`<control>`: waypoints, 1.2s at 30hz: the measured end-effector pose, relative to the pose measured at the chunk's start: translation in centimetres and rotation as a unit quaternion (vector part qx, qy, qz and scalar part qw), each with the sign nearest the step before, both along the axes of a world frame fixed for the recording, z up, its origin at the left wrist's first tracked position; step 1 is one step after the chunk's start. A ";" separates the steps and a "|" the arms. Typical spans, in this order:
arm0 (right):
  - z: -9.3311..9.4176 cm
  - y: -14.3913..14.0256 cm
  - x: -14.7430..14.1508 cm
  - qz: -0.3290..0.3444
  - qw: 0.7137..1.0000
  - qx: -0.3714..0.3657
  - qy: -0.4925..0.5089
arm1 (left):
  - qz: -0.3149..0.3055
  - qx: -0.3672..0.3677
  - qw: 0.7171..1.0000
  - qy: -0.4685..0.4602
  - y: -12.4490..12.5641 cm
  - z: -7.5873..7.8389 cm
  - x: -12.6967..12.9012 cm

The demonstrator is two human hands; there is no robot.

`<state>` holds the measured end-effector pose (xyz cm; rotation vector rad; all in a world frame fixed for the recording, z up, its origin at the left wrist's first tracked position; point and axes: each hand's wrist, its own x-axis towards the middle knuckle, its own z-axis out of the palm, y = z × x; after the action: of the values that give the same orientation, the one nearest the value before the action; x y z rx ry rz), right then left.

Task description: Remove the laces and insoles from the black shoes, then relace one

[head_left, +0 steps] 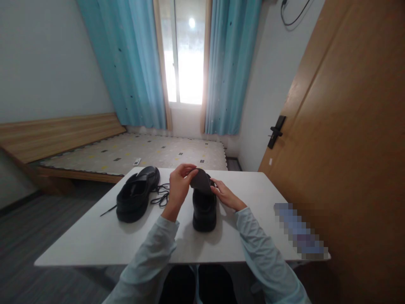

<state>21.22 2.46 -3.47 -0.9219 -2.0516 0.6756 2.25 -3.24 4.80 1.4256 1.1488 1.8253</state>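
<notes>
Two black shoes stand on a white table (pixel 95 240). The shoe in the middle (pixel 204 211) points away from me, and a dark insole (pixel 200 180) sticks up out of its opening. My left hand (pixel 179 186) pinches the top of that insole. My right hand (pixel 226 195) touches the insole's right edge at the shoe's collar. The other shoe (pixel 136 195) lies to the left, apart from both hands, with loose black laces (pixel 160 195) trailing between the two shoes.
A blurred-out object (pixel 299 231) lies near the table's right edge. A wooden door (pixel 348 139) with a black handle stands close on the right. Behind the table are a low bed (pixel 136 154), blue curtains and a bright window.
</notes>
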 end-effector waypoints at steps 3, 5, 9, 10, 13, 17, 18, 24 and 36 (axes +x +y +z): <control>1.3 -0.7 0.0 0.006 1.000 0.011 0.016 | -0.020 -0.034 0.996 -0.074 1.3 -0.8 0.1; 2.1 -1.2 0.0 0.027 0.999 0.030 0.035 | -0.027 -0.049 0.993 -0.106 1.8 -1.0 0.4; 3.0 -2.2 -0.2 0.045 0.997 0.044 0.052 | -0.047 -0.059 0.990 -0.116 1.9 -1.1 0.9; 3.1 -2.3 -0.3 0.046 0.996 0.044 0.056 | -0.058 -0.059 0.992 -0.098 1.8 -1.1 0.9; 3.4 -2.8 -0.5 0.053 0.995 0.043 0.070 | -0.136 -0.034 0.990 0.016 1.4 -1.4 0.2; 3.8 -3.4 -0.8 0.061 0.993 0.060 0.077 | -0.222 0.015 0.963 0.153 0.6 -2.3 -1.0; 3.9 -3.5 -0.9 0.062 0.993 0.067 0.075 | -0.217 0.011 0.963 0.158 0.4 -2.6 -1.2; 4.3 -4.1 -1.2 0.077 0.990 0.084 0.080 | -0.204 -0.049 0.970 0.126 0.7 -4.4 -1.1; 6.1 -6.1 -1.1 0.091 0.968 0.004 0.236 | -0.141 -0.030 0.983 0.111 1.9 -5.1 -1.1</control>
<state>20.16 -3.64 2.64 -0.5054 -1.7172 0.8890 1.14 -1.33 -0.34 1.6934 1.0349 1.4539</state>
